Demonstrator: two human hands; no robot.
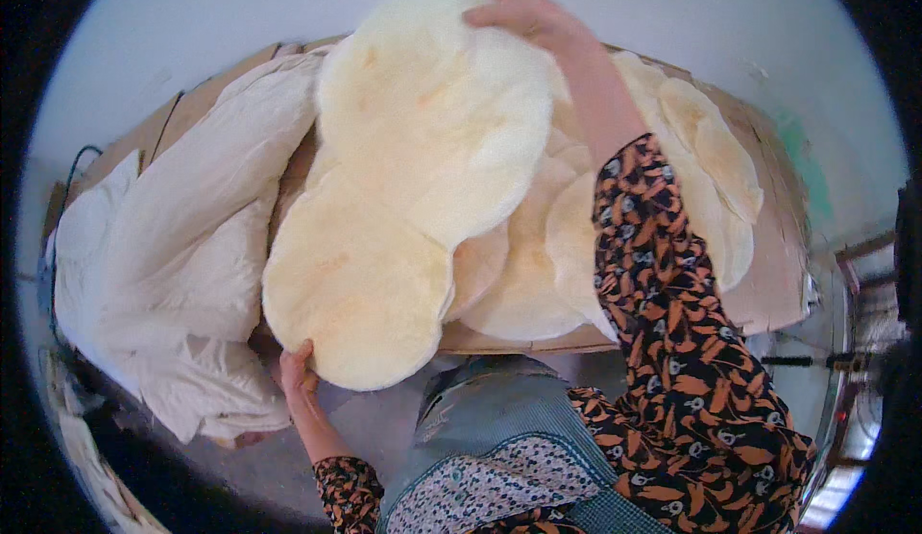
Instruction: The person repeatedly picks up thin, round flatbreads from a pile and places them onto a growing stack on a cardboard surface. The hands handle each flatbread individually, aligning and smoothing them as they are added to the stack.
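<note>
Two large, thin, pale round flatbreads with faint brown spots hang overlapping before me. My right hand grips the far right rim of the upper flatbread, raised near the wall. At the near left rim of the lower flatbread, my left hand pinches the edge, thumb on top. Whether the two breads are joined or merely overlap, I cannot tell. Behind and to the right, more flatbreads lie spread over one another, partly covered by my right arm. A folded flatbread rests among those at the right.
Brown cardboard lines the surface under the breads. A bulky cream cloth heaps over the left side and hangs past the front edge. A pale wall stands behind. A dark cable runs down the far left.
</note>
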